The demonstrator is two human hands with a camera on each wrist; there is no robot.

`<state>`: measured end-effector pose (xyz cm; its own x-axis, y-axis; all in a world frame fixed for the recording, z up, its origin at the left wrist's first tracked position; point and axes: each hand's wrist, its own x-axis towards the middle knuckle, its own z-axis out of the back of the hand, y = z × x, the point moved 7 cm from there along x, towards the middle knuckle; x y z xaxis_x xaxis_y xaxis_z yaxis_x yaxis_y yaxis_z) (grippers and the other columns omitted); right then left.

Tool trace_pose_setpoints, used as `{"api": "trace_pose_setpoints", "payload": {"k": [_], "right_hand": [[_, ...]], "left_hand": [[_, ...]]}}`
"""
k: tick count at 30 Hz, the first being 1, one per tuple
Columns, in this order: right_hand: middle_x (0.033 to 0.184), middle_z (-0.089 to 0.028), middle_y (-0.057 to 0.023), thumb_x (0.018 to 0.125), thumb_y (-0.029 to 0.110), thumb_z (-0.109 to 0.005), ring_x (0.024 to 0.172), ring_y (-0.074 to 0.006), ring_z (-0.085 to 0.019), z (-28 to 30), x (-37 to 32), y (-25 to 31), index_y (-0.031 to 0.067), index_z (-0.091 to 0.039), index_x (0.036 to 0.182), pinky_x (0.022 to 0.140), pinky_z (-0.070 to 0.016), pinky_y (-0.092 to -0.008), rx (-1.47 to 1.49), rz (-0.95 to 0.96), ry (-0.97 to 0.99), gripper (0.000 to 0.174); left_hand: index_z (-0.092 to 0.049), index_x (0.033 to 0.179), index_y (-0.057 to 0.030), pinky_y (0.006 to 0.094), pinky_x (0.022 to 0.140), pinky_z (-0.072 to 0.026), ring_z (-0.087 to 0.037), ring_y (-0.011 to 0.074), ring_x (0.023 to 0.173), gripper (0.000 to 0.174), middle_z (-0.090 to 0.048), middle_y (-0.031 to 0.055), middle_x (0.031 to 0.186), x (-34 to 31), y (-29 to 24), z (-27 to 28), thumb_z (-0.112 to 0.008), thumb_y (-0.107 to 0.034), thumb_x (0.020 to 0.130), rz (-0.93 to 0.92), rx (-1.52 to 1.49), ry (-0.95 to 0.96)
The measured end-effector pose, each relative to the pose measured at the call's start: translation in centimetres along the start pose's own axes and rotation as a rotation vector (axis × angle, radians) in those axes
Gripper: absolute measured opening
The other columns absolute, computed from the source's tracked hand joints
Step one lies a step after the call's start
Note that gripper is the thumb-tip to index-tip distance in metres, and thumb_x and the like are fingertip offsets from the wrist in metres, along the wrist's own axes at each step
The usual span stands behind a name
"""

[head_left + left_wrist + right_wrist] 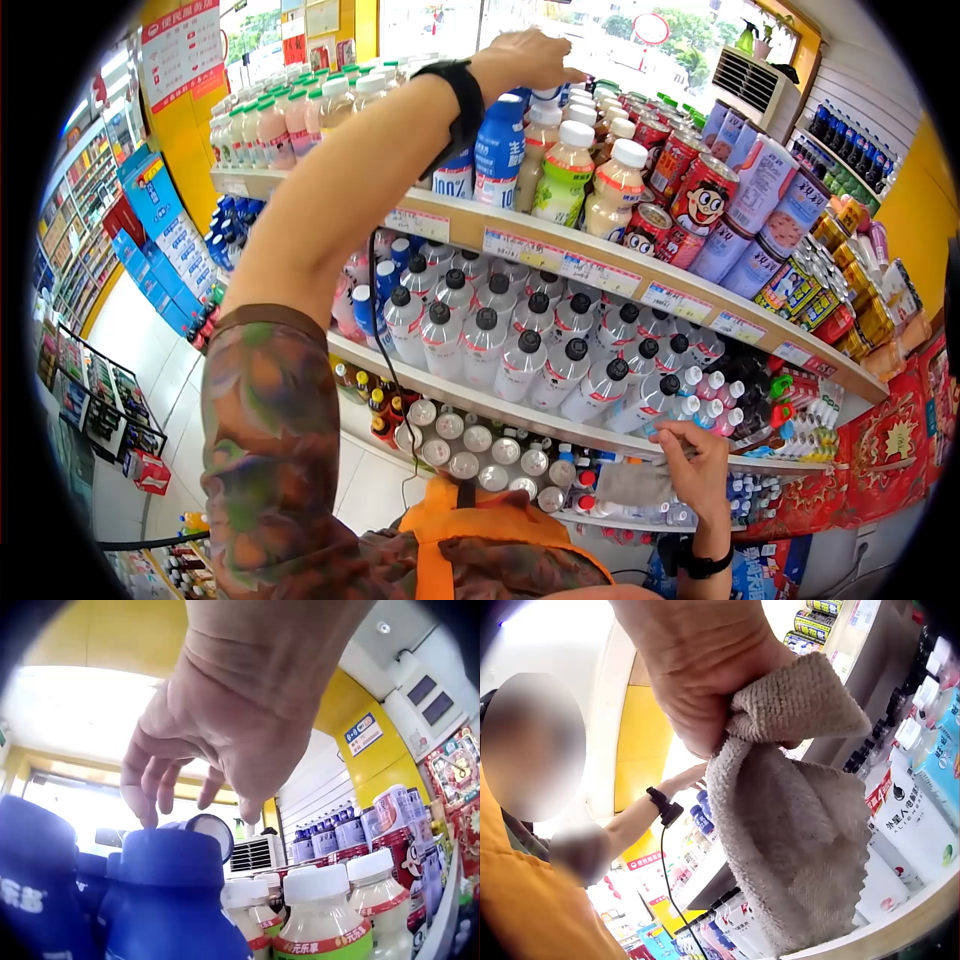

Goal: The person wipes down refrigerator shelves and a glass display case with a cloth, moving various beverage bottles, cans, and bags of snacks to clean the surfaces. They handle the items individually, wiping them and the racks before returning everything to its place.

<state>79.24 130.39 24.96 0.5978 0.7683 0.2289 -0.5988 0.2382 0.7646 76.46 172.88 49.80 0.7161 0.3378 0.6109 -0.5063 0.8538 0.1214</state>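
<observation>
Left hand (pixel 525 60) is up at the top shelf (pixel 620 272), over the blue bottles (pixel 498 145). In the left wrist view, the hand (pixel 225 727) hangs just above a blue cap (pixel 172 855). Fingers (pixel 142 799) are loosely curved and spread, gripping nothing. The index tip is at the cap's top edge; cannot tell if it touches. A smaller tilted cap (pixel 210 829) sits just behind the blue one.

Right hand (pixel 700 470) is low, at the edge of the lower shelf (pixel 810 466). Its fingers are curled tight around a grey cloth (pixel 635 483). In the right wrist view, the hand (pixel 697 667) bunches the top of the cloth (pixel 795 825), and the rest hangs down in front of the shelf lip.

Around it:
- Cream-coloured drinks with white caps (pixel 565 170) stand just right of the blue bottles, also seen close in the left wrist view (pixel 322 915).
- Red cans (pixel 700 195) are further right on the same shelf.
- Clear bottles with black caps (pixel 520 360) pack the middle shelf, between the two hands.
- A black wrist band (pixel 462 100) with a cable is on the left forearm.
- An orange vest (pixel 480 540) is at the bottom of the head view.
- Yellow walls are behind the shelves.
</observation>
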Motion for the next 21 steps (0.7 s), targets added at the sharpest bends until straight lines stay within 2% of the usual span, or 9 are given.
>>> {"api": "trace_pose_setpoints", "payload": {"k": [3,4,7,10,13,16,17,19,21], "right_hand": [[0.08,-0.072,-0.006,0.09,0.012,-0.064,0.07,-0.0076,-0.065,0.8,-0.6,-0.6,0.0002,-0.07,0.097,0.058,-0.0468,-0.0209,0.009,-0.033,-0.019,0.015],[0.08,-0.072,-0.007,0.09,0.011,-0.064,0.073,-0.0094,-0.067,1.2,-0.7,-0.2,0.0,-0.07,0.097,0.059,-0.0479,-0.0217,-0.014,-0.039,-0.015,0.015],[0.08,-0.072,-0.0076,0.089,0.01,-0.064,0.071,-0.0097,-0.066,1.9,-1.4,-1.9,-0.0005,-0.07,0.097,0.059,-0.048,-0.0229,-0.014,-0.019,-0.069,0.015],[0.08,-0.072,-0.0078,0.088,0.01,-0.065,0.07,-0.0082,-0.063,2.4,-2.2,-3.6,-0.0013,-0.069,0.098,0.062,-0.0472,-0.0226,0.028,-0.075,-0.093,0.015],[0.082,-0.071,-0.0091,0.091,0.009,-0.062,0.076,-0.0117,-0.066,2.7,-2.3,-4.3,-0.0037,-0.068,0.098,0.067,-0.0484,-0.0234,0.057,-0.11,-0.097,0.016],[0.082,-0.071,-0.0099,0.092,0.012,-0.062,0.077,-0.012,-0.065,2.8,-2.5,-5.5,-0.0037,-0.068,0.098,0.068,-0.0484,-0.0239,0.1,-0.125,-0.118,0.018],[0.082,-0.071,-0.0092,0.091,0.011,-0.063,0.075,-0.0109,-0.064,2.8,-2.3,-5.4,-0.0036,-0.068,0.097,0.067,-0.0478,-0.0234,0.116,-0.128,-0.114,0.017],[0.082,-0.071,-0.0076,0.09,0.009,-0.064,0.072,-0.0086,-0.062,2.5,-1.7,-5.2,-0.0034,-0.068,0.097,0.065,-0.0468,-0.0223,0.148,-0.137,-0.107,0.015],[0.081,-0.071,-0.0081,0.092,0.011,-0.062,0.073,-0.0093,-0.062,1.9,-1.0,-4.6,-0.0038,-0.068,0.098,0.065,-0.0468,-0.0229,0.145,-0.098,-0.082,0.017]], "left_hand": [[-0.054,0.122,0.0067,0.0362,0.059,-0.0581,-0.071,0.0314,0.076,0.075,-0.066,0.0254,0.104,0.5,0.8,-1.6,-0.064,-0.056,0.082,0.138,-0.094,0.253],[-0.053,0.118,0.0115,0.0298,0.047,-0.0557,-0.07,0.0275,0.064,0.07,-0.067,0.0258,0.097,0.9,1.1,-1.8,-0.065,-0.048,0.083,0.179,-0.198,0.241],[-0.06,0.098,0.0107,0.0285,0.039,-0.0489,-0.062,0.0207,0.052,0.054,-0.064,0.0204,0.08,0.7,1.0,-0.9,-0.062,-0.042,0.085,0.28,-0.308,0.284],[-0.059,0.092,0.0077,0.028,0.037,-0.0453,-0.057,0.0175,0.049,0.05,-0.06,0.0152,0.073,1.9,3.9,-1.5,-0.06,-0.042,0.088,0.536,-0.52,0.254],[-0.052,0.09,0.0024,0.0349,0.05,-0.0564,-0.047,0.013,0.046,0.042,-0.047,0.0062,0.063,1.9,8.2,0.3,-0.058,-0.039,0.094,0.761,-0.873,-0.013],[-0.052,0.089,-0.0012,0.0437,0.07,-0.0621,-0.046,0.0078,0.049,0.038,-0.037,0.0014,0.06,-0.3,10.0,2.7,-0.052,-0.039,0.097,0.624,-1.144,-0.115],[-0.052,0.081,0.0013,0.0438,0.06,-0.0607,-0.052,0.0203,0.048,0.038,-0.048,0.011,0.059,-0.2,11.6,2.9,-0.058,-0.034,0.093,0.69,-1.227,-0.167],[-0.057,0.086,-0.0049,0.0412,0.066,-0.0542,-0.054,0.0189,0.054,0.021,-0.056,0.0086,0.066,-0.9,14.5,3.9,-0.058,-0.026,0.088,0.675,-1.373,-0.134],[-0.052,0.081,-0.0096,0.042,0.059,-0.0545,-0.046,0.0158,0.045,0.03,-0.047,0.0044,0.057,-2.9,15.1,7.0,-0.049,-0.036,0.094,0.596,-1.219,-0.217]]}}
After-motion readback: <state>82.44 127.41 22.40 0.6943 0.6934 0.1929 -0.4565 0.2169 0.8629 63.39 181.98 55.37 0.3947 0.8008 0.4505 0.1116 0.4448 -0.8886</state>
